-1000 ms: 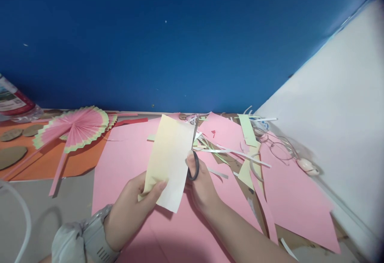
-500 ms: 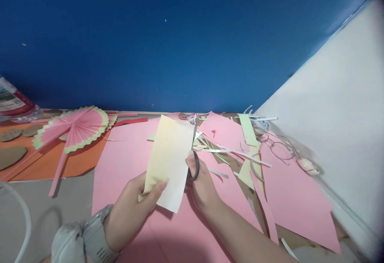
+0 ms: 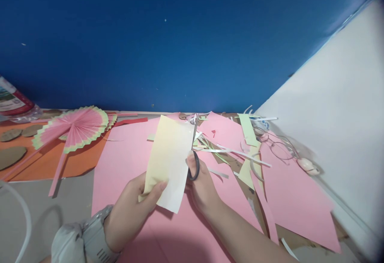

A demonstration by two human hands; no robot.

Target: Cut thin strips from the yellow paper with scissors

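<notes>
Two walls [image 3: 150,55], blue ahead and white on the right, bound a grey table [image 3: 33,223] whose middle is covered by pink sheets [image 3: 120,163], with a pleated fan [image 3: 90,125] to the left and thin strips [image 3: 225,150] to the right. Over the pink, between both hands, is a pale yellow paper [image 3: 159,155], its long axis pointing toward the blue wall, far end leaning slightly right. The left hand [image 3: 135,199] is nearer, closed on its lower left part, thumb on top. The right hand [image 3: 204,187], curled round the scissors [image 3: 197,167], is at the right edge; the blades lie along it, how far apart cannot be told.
</notes>
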